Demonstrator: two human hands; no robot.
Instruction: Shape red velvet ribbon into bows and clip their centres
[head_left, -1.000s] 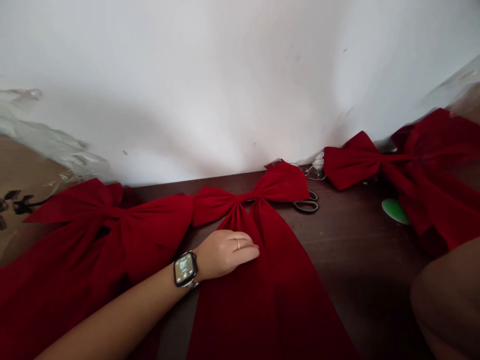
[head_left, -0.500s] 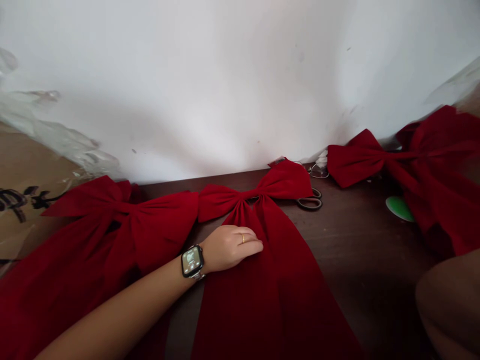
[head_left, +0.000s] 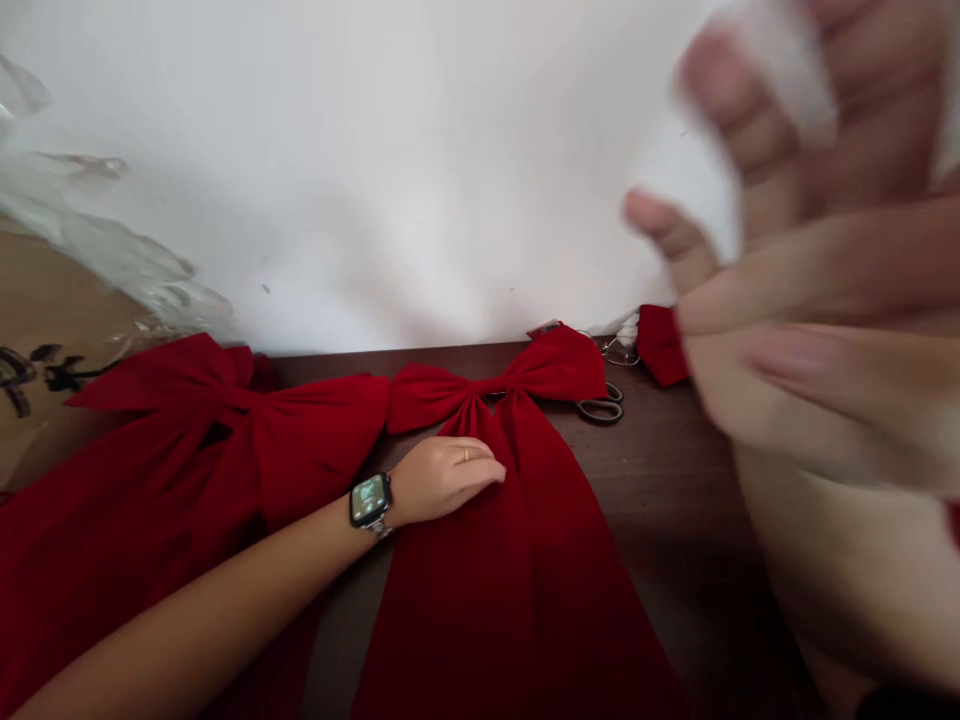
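Observation:
My left hand (head_left: 442, 478) lies palm down, fingers flat and together, on the upper tail of the middle red velvet bow (head_left: 517, 590), just below its knot. It wears a ring and a smartwatch (head_left: 370, 498). My right hand (head_left: 817, 330) is raised close to the camera at the right, large and smeared by motion. Something pale and blurred sits near its fingertips; I cannot make it out. It hides most of the right red bow (head_left: 660, 345).
A larger red bow (head_left: 225, 420) lies at the left, touching the middle one. Black-handled scissors (head_left: 600, 408) rest behind the middle bow by the white wall. The dark wooden table (head_left: 675, 500) runs to the wall. Clear plastic wrap (head_left: 97, 250) over cardboard stands far left.
My right hand has swung up from the lower right corner to in front of the camera, covering the right bow and the green object. My left hand stays on the middle bow's tail.

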